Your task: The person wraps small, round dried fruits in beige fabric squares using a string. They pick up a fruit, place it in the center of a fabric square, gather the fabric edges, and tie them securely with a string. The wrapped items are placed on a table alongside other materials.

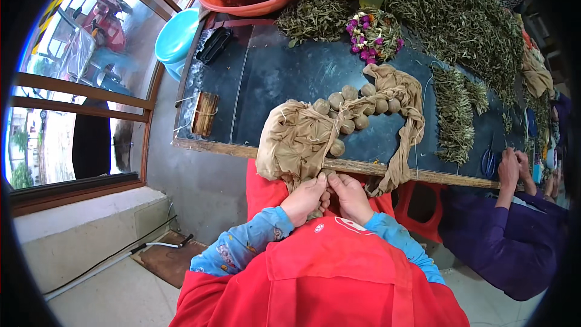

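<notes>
At the tabletop (254, 66) edge, both hands — left (307, 198), right (350, 197) — pinch the tan cloth (296, 139), each grip clenched on it, balls (354, 109) beyond.

A dark counter (284, 66) with a wooden front edge was set against a grey wall (200, 188). Left of the counter, a wood-framed window (78, 103) was lit by daylight. Below the counter, a pale tiled floor (115, 297) was crossed by a black cable (109, 260). A blue basin (175, 36) was seen at the counter's left end.
</notes>
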`<control>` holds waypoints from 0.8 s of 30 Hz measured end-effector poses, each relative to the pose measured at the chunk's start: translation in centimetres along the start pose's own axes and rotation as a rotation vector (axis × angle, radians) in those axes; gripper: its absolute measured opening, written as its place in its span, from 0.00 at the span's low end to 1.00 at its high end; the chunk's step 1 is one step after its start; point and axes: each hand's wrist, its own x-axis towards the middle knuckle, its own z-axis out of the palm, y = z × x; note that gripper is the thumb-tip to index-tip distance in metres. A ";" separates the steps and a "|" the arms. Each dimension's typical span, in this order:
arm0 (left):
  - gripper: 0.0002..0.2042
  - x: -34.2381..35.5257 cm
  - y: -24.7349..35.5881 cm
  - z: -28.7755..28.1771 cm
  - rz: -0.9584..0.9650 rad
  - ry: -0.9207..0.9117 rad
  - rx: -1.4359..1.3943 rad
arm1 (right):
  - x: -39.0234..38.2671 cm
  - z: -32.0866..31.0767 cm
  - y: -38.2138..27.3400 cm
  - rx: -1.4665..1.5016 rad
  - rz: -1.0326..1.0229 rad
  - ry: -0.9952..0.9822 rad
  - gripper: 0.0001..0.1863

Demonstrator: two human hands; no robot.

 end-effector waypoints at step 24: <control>0.19 0.1 0.3 0.2 -0.074 -0.075 -0.045 | -0.1 -1.0 -0.7 -0.048 0.090 -0.030 0.20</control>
